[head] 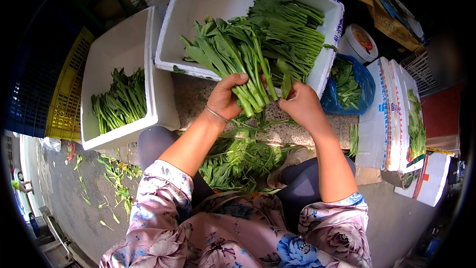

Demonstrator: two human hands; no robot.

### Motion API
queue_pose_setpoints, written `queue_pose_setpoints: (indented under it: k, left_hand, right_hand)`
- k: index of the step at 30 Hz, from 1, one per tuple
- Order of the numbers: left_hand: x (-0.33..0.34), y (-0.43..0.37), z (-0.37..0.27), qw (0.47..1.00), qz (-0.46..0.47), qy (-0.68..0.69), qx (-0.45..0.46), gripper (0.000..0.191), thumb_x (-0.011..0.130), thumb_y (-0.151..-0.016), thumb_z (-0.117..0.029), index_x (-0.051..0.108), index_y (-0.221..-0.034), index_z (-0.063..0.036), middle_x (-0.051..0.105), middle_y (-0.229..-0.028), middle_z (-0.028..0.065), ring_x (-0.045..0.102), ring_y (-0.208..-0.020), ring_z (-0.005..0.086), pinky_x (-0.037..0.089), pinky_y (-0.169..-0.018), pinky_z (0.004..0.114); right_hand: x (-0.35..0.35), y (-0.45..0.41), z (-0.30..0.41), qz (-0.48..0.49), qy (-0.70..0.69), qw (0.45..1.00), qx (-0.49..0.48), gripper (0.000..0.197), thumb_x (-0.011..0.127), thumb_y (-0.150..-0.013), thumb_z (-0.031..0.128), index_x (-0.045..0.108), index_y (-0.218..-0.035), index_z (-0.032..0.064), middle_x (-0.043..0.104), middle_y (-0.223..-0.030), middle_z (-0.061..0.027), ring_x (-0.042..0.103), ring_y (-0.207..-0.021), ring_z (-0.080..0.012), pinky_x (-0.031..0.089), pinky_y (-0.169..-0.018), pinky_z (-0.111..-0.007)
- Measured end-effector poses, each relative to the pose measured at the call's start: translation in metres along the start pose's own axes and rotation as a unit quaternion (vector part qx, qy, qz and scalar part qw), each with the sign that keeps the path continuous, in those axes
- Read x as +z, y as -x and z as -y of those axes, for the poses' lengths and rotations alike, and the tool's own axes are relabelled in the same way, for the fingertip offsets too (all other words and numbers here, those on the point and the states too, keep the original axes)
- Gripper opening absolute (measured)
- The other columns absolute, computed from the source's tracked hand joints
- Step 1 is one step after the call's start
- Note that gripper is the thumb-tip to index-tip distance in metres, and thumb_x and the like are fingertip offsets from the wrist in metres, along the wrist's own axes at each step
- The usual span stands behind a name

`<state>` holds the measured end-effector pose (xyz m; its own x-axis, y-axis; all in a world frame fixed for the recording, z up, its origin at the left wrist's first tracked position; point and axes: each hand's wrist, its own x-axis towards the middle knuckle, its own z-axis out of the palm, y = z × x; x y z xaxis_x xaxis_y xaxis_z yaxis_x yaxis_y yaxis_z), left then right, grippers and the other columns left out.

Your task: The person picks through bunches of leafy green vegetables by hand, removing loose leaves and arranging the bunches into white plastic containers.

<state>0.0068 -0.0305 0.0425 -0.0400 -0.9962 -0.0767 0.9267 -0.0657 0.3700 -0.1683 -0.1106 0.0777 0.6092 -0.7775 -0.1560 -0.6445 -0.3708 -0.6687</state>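
My left hand (226, 98) is closed around a bunch of leafy green stalks (232, 52), its pale cut ends pointing towards me. Beside it, my right hand (304, 106) pinches a single green leaf (285, 78) between thumb and fingers; whether the leaf is still attached to a stalk cannot be told. Both hands are over the near edge of a white foam box (212, 3). Inside that box, a row of similar greens (293, 37) lies with stems to the right. Below my hands, between my legs, is a heap of loose leaves and stems (245, 160).
A second foam box (115, 48) at left holds more greens (121, 100). Yellow and blue plastic crates (67, 96) stand beyond it. To the right are a blue bag of leaves (347, 85), a lidded white tub (359, 42) and a foam box (386, 115) bearing writing. Scraps (119, 182) litter the ground.
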Motion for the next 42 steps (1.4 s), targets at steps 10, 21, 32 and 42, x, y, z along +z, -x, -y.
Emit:
queue_pose_setpoints:
  k: [10, 21, 32, 42]
  left_hand:
    - [-0.021, -0.006, 0.011, 0.999, -0.032, -0.035, -0.017, 0.033, 0.053, -0.075, -0.01, 0.05, -0.104, 0.0045, 0.058, -0.098, 0.0143, 0.058, -0.09, 0.0236, 0.046, -0.083, 0.038]
    - [-0.038, -0.012, 0.007, 1.0, -0.018, 0.019, -0.014, 0.036, 0.053, -0.075, -0.014, 0.05, -0.104, 0.0063, 0.057, -0.099, 0.0183, 0.058, -0.09, 0.0279, 0.046, -0.084, 0.04]
    - [-0.049, -0.014, 0.014, 0.998, -0.027, -0.018, -0.054, 0.032, 0.054, -0.074, -0.009, 0.051, -0.103, 0.0039, 0.058, -0.096, 0.0159, 0.058, -0.088, 0.0275, 0.046, -0.083, 0.04]
    - [-0.052, -0.016, 0.018, 0.997, -0.035, -0.001, -0.062, 0.036, 0.053, -0.074, -0.012, 0.049, -0.107, 0.0015, 0.054, -0.103, 0.018, 0.053, -0.099, 0.031, 0.045, -0.083, 0.045]
  right_hand:
    - [0.025, -0.001, 0.007, -0.02, -0.281, 0.959, 0.039, 0.041, 0.062, -0.078, 0.026, 0.049, -0.104, -0.0027, 0.057, -0.081, -0.0091, 0.054, -0.059, -0.0117, 0.043, -0.045, -0.023]
    - [0.038, -0.018, -0.014, -0.001, -0.469, 0.876, 0.111, 0.019, 0.061, -0.078, 0.015, 0.057, -0.086, -0.0009, 0.057, -0.067, -0.0048, 0.053, -0.053, -0.0104, 0.043, -0.047, -0.021]
    - [0.057, -0.023, -0.031, 0.135, 0.158, 0.977, 0.054, 0.027, 0.059, -0.07, 0.01, 0.057, -0.093, -0.0038, 0.059, -0.082, -0.0227, 0.059, -0.078, -0.0325, 0.045, -0.069, -0.036]
    - [0.064, -0.017, -0.017, 0.181, 0.116, 0.974, 0.066, 0.028, 0.058, -0.07, 0.01, 0.058, -0.094, -0.0023, 0.058, -0.095, -0.0216, 0.056, -0.09, -0.0333, 0.045, -0.077, -0.037]
